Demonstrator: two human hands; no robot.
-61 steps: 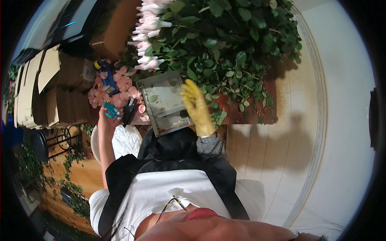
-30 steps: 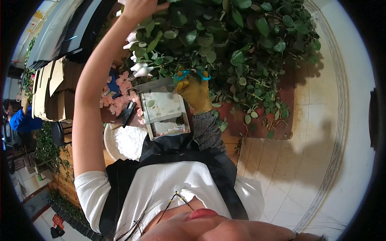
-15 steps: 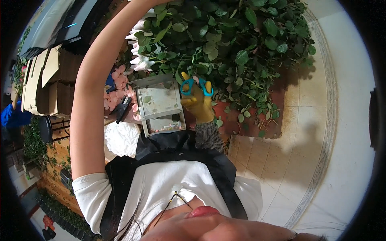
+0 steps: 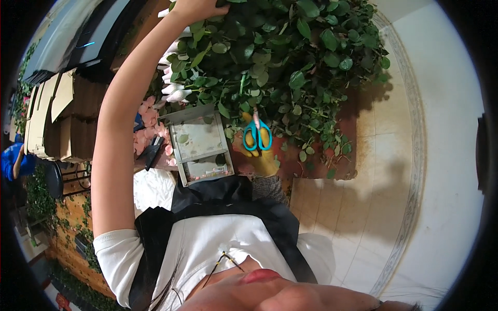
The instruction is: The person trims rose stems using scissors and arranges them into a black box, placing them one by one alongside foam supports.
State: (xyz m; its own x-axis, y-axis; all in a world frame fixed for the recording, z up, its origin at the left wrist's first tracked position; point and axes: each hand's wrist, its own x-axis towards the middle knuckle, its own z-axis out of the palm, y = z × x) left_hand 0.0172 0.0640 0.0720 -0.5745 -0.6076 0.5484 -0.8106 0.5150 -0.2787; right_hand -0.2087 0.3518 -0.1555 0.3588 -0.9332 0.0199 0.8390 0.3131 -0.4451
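One co-worker in blue point(image 4: 15, 161) shows only partly at the far left, the rest lost in the dark rim. Next stand stacked cardboard point(image 4: 49, 116) and, beside the person's raised forearm, pink petals point(image 4: 149, 122). The bare left hand point(image 4: 198, 9) is at the top edge by the leafy stems point(image 4: 298, 57), its fingers mostly cut off; I can't tell whether they grip anything. Past a metal tray point(image 4: 199, 147), the yellow-gloved right hand point(image 4: 263, 159) has fingers curled through teal scissors point(image 4: 258, 139), blades hard to make out against the foliage.
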